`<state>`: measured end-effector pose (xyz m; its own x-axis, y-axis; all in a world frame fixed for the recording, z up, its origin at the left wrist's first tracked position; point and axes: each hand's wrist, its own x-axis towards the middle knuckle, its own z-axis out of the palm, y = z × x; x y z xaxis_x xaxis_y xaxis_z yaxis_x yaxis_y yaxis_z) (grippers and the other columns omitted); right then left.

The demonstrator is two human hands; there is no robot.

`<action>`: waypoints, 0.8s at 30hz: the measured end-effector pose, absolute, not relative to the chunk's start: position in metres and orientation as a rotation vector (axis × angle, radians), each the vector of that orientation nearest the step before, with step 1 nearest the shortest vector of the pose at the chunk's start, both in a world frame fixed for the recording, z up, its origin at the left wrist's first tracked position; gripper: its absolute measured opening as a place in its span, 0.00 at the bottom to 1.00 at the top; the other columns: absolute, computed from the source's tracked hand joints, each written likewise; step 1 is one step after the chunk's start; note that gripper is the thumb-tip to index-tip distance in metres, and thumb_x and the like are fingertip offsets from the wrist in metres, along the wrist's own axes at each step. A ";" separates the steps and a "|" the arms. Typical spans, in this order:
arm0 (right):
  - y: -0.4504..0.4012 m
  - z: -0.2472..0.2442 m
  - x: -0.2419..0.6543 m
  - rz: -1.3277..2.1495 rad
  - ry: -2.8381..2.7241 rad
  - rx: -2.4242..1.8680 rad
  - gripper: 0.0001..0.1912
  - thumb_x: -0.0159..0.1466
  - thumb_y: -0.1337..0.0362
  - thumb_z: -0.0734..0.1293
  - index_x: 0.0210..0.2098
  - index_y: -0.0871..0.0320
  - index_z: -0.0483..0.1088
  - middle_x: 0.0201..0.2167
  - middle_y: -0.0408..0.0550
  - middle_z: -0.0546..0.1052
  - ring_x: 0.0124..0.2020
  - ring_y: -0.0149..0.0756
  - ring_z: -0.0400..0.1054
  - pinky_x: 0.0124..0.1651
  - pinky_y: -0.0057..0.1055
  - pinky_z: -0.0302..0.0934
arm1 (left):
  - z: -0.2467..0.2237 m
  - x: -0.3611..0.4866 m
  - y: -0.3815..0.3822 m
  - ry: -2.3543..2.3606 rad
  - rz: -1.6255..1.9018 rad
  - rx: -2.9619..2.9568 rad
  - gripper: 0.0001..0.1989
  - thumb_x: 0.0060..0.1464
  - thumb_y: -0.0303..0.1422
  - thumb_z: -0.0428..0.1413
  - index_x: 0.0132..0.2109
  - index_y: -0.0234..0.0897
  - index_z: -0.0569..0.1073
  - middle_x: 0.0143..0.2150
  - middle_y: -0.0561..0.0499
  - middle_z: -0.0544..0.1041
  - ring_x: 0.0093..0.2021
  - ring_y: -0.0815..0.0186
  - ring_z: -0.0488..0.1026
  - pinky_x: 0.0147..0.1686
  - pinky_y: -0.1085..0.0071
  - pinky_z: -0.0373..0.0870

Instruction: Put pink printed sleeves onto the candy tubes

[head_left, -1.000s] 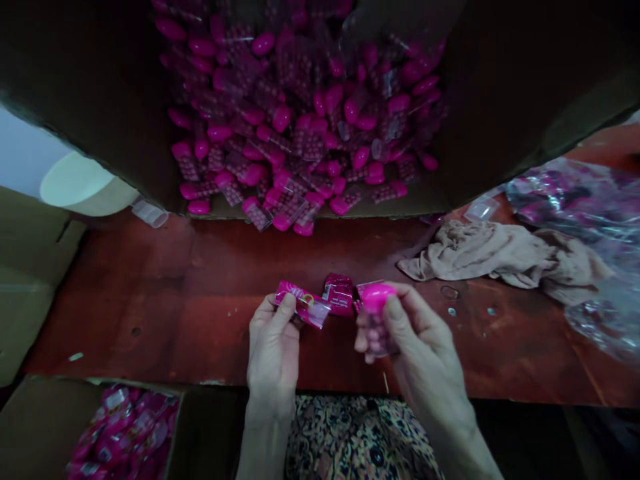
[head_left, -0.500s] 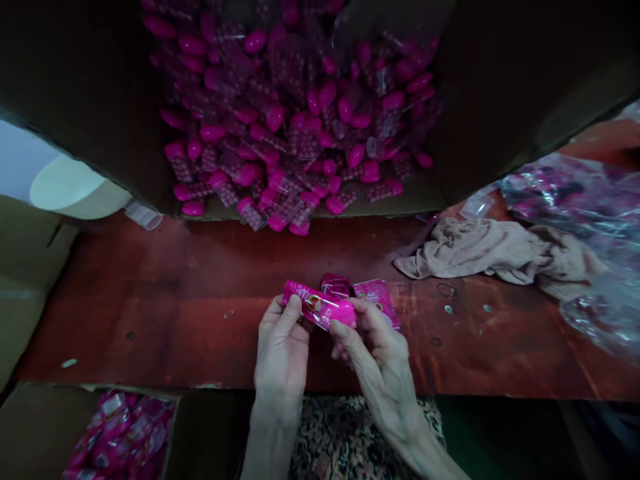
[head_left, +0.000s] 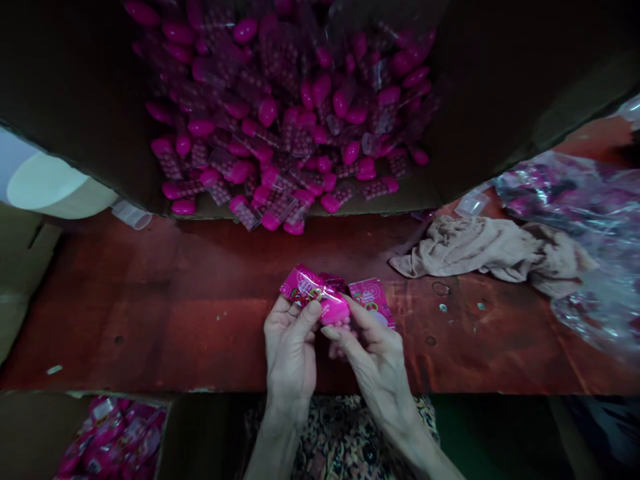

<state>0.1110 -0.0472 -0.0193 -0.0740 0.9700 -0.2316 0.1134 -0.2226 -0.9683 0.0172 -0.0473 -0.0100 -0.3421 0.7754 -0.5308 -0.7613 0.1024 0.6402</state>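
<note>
In front of me, my left hand [head_left: 290, 347] pinches a glossy pink printed wrapper sleeve [head_left: 301, 285] between thumb and fingers. My right hand [head_left: 377, 353] grips a small clear candy container with a bright pink cap [head_left: 335, 311] and pink balls inside. The capped end meets the wrapper's right end and seems to be partly inside it; fingers hide the exact edge. Behind the hands, a dark pink shiny packet [head_left: 334, 282] is partly covered. Flat pink printed wrappers [head_left: 373, 300] lie on the table just beyond my right fingers.
A tipped cardboard box [head_left: 470, 113] full of pink-capped candy containers [head_left: 270, 167] opens toward me on the red table [head_left: 200, 320]. To the right lie a crumpled cloth [head_left: 490, 247] and clear plastic bags [head_left: 595, 227]. Wrapped pink packets [head_left: 117, 433] fill a lower-left box.
The wrapper has tilted up at its left end, and the capped end has shifted slightly lower. My left hand has moved a little right, closer to the right hand.
</note>
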 end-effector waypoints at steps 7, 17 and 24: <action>-0.049 -0.018 0.116 1.156 -1.437 -1.386 0.22 0.57 0.64 0.68 0.51 0.56 0.70 0.29 0.47 0.78 0.25 0.34 0.70 0.32 0.32 0.69 | -0.010 0.013 -0.046 1.124 1.494 0.141 0.12 0.39 0.23 0.64 0.35 0.35 0.76 0.30 0.52 0.79 0.27 0.72 0.74 0.31 0.77 0.69; -0.050 -0.021 0.124 1.263 -1.540 -1.388 0.43 0.59 0.59 0.67 0.66 0.61 0.41 0.21 0.38 0.68 0.20 0.29 0.60 0.24 0.27 0.63 | -0.014 0.009 -0.053 1.109 1.321 0.172 0.08 0.37 0.29 0.66 0.29 0.33 0.79 0.24 0.50 0.78 0.21 0.72 0.70 0.25 0.76 0.68; -0.050 -0.011 0.121 1.310 -1.384 -1.406 0.48 0.54 0.60 0.71 0.66 0.58 0.42 0.24 0.37 0.69 0.22 0.29 0.62 0.25 0.26 0.64 | -0.008 0.013 -0.052 1.089 1.276 0.132 0.09 0.35 0.34 0.67 0.25 0.33 0.78 0.21 0.49 0.77 0.21 0.69 0.71 0.25 0.73 0.69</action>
